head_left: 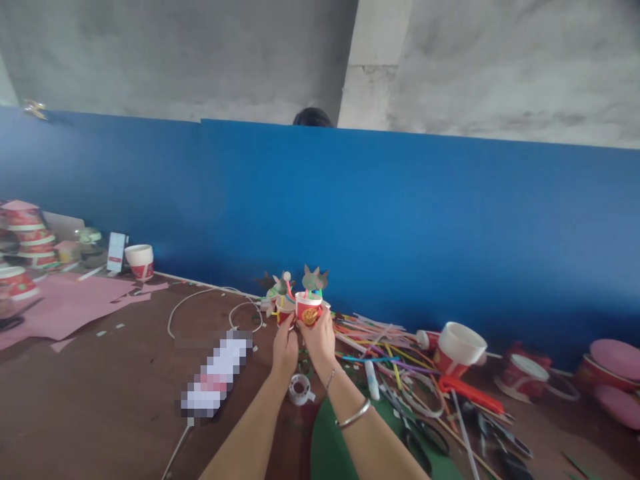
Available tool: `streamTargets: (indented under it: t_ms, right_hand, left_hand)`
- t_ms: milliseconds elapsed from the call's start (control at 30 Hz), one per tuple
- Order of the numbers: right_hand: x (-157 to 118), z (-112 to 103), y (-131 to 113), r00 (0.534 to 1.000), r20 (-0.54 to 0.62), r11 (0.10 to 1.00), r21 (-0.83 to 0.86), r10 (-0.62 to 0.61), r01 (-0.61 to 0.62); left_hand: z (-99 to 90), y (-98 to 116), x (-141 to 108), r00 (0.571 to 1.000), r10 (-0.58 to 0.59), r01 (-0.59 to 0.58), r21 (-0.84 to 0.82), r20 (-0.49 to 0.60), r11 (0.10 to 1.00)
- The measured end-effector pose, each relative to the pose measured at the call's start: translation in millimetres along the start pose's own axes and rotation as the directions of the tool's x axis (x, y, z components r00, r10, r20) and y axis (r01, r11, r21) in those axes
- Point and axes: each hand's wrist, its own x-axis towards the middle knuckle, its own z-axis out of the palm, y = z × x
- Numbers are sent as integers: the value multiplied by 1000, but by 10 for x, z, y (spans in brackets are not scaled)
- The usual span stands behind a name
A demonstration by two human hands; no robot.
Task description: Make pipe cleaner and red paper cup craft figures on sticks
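In the head view, my right hand is closed around a red and white paper cup with a round printed picture. My left hand is just beside it, its fingers against a second paper cup to the left. Grey cat-head cut-outs stand above the cups on coloured stems. More cut-outs, in grey and pale green, crowd the left side. Parts of the cups are hidden behind my fingers. Below my hands lies a roll of clear tape.
A blue partition rises behind the table. Rightward lie coloured pipe cleaners, a glue stick, scissors, pliers, a red tool and white-rimmed cups. To the left are a cabled phone and pink paper.
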Motion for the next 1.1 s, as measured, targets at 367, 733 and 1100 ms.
streamTargets:
  t_ms: [367, 733, 1100]
  right_hand:
    - [-92, 76, 31, 1000, -23, 991, -137, 4, -7]
    - [-65, 70, 51, 999, 45, 994, -111, 27, -22]
    - [-155, 92, 151, 997, 81, 982, -184, -22, 37]
  left_hand:
    - [-31, 70, -19, 1000, -4, 5, 71, -15, 997]
    - [-37, 30, -13, 997, -10, 19, 118, -75, 993]
    - [-37, 49, -9, 993, -24, 41, 142, -118, 989]
